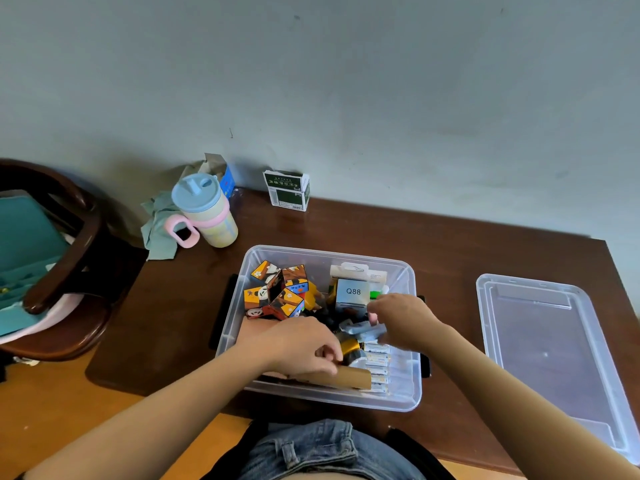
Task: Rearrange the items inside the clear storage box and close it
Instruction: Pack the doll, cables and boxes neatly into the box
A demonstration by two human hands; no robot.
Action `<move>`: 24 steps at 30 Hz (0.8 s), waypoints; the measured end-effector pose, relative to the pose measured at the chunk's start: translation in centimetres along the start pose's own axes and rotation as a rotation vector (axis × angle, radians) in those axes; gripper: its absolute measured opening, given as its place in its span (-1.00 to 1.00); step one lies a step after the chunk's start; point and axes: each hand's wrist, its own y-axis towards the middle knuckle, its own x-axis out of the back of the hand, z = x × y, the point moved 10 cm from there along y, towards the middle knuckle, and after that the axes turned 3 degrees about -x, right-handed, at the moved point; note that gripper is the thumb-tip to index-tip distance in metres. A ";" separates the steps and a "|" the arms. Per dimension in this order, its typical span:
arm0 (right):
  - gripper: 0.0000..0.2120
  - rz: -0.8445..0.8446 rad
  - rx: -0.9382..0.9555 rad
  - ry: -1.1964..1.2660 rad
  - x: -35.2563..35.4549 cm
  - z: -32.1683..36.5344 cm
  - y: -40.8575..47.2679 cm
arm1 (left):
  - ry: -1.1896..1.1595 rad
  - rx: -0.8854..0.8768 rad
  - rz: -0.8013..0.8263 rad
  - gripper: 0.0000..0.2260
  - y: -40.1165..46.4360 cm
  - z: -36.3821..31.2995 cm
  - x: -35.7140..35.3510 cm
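Open box (242, 271): picture cubes (277, 292), batteries (377, 368).

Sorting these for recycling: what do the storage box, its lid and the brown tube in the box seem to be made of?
Storage box: clear, glossy plastic; the contents show through its walls.
Lid: the same clear plastic, it seems; the table shows through.
Brown tube: probably cardboard, matte tan, held by the left hand.

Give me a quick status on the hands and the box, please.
Left hand grips cardboard tube inside clear box. Right hand pinching among small items. Lid off, lying right of box.
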 end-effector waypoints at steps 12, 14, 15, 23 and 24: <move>-0.57 0.359 0.000 0.279 -0.6 2.3 0.5 | 0.036 0.348 -0.436 -0.53 -7.8 10.0 8.1; -0.60 0.311 -0.023 0.328 0.4 2.6 1.3 | 0.145 0.327 -0.333 -0.50 -7.3 9.7 7.0; -0.64 0.263 -0.033 0.366 0.9 2.9 1.8 | 0.203 0.313 -0.303 -0.53 -6.8 9.4 6.6; -0.53 -0.027 -0.139 0.706 2.4 6.5 4.6 | 0.270 0.156 -0.465 -0.79 -6.4 8.3 8.0; -0.51 -0.036 -0.172 0.806 2.3 6.5 4.8 | 0.235 0.118 -0.505 -0.80 -6.7 8.2 8.2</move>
